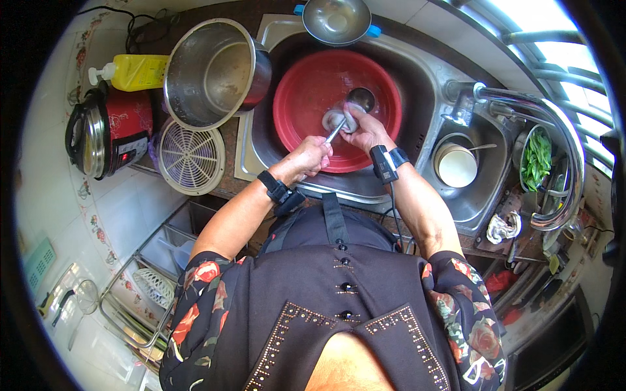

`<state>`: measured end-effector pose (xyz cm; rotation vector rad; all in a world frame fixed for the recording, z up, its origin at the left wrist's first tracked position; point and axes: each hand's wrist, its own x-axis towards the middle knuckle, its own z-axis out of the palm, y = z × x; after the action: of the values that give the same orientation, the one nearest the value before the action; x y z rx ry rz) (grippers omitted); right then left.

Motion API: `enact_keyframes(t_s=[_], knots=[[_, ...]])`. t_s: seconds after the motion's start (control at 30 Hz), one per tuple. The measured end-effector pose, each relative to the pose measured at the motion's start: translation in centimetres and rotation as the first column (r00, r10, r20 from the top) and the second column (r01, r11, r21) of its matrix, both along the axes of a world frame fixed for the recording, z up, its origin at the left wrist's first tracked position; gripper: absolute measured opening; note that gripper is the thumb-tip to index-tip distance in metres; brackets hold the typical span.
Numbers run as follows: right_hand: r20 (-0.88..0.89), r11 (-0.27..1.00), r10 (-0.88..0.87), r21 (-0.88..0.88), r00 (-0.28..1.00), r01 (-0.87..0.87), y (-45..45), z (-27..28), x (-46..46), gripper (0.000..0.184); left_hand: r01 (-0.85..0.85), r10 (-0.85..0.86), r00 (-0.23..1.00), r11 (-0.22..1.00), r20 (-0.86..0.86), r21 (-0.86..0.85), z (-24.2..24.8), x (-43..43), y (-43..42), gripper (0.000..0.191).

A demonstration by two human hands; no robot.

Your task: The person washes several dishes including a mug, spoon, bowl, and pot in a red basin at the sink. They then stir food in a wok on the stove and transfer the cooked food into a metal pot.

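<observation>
A red plastic basin [308, 83] sits in the larger bowl of a steel sink. Over it, my left hand [308, 155] is closed around the handle of a metal ladle [362, 99], whose round bowl points away from me. My right hand [364, 131] presses a pale, wet cloth [334, 119] against the ladle's shaft near the bowl. The cloth is bunched up, partly hidden by my fingers. A steel bowl with blue handles [337, 20] stands at the basin's far side.
Left of the sink are a large steel pot [215, 73], a yellow pump bottle [139, 72], a red electric pressure cooker [128, 122] and a round plastic rack [191, 157]. At right are a chrome faucet [533, 95], stacked bowls [456, 165] in the smaller sink, and green leaves [536, 159] in a container.
</observation>
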<state>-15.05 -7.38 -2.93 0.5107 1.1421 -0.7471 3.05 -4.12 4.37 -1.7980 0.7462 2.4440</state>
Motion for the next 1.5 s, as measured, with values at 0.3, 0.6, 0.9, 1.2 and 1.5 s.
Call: enact_keyframes(t_s=[0.3,0.6,0.9,1.2,1.5], knots=[[-0.049,0.959,0.149,-0.238,0.988,-0.156,0.8,2.1,1.8,0.021,-0.089,0.09,0.996,0.993,0.015,-0.074,-0.9,-1.0,1.0,0.021],[-0.534,0.502,0.44,-0.52,0.722,-0.691,1.0,3.5,1.0,0.023,0.084,0.278,0.912,0.592,0.301,-0.801,-4.2,0.3,-2.6,0.039],[-0.87,0.029,0.197,-0.456,0.452,-0.89,2.0,3.5,1.4,0.027,-0.642,0.559,0.761,0.578,-0.329,-0.504,0.7,-3.0,-7.2,0.033],[-0.958,0.173,0.183,0.253,-0.221,-0.952,1.3,-2.8,-1.5,0.025,-0.349,0.294,0.935,0.647,-0.201,-0.678,1.3,-2.5,-9.2,0.021],[-0.885,0.252,-0.046,-0.459,0.463,-0.852,0.5,1.7,0.0,0.024,0.112,0.133,0.96,0.626,0.247,-0.772,-6.2,-3.0,-6.4,0.02]])
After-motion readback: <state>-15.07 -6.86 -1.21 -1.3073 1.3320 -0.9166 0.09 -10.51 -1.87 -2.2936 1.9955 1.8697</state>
